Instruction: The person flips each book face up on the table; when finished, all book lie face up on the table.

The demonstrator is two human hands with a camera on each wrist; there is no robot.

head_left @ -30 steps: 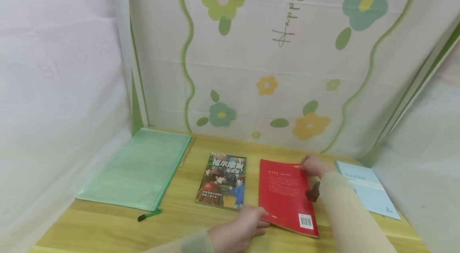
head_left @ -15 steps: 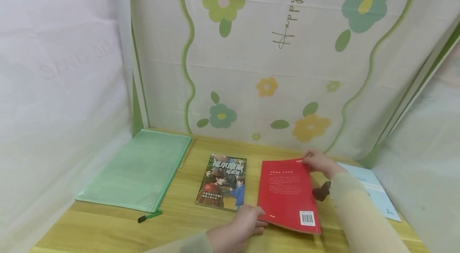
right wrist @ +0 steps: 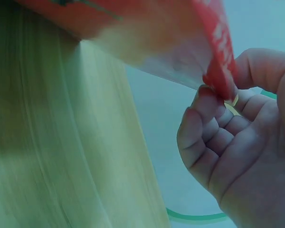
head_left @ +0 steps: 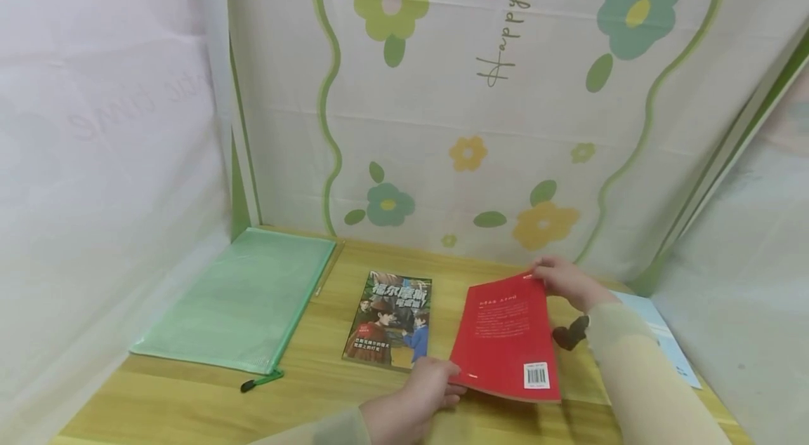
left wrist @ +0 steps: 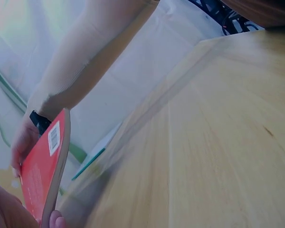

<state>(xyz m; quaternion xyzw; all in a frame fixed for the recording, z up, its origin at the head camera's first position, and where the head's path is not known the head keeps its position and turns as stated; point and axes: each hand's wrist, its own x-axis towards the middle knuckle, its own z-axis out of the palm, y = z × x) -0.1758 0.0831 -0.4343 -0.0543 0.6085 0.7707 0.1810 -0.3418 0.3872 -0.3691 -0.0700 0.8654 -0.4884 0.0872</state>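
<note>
1. Right hand [head_left: 565,281] fingers [right wrist: 205,107] pinch the red book [head_left: 508,340] at its far corner.
2. Left hand [head_left: 420,392] fingers curl on its near-left corner.
3. The book tilts off the bench [head_left: 189,403], beside an illustrated book [head_left: 388,319].

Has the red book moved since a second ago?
Yes. The red book has tilted up off the table, its far right corner lifted by the right hand and now clear of the pale blue booklet.
</note>
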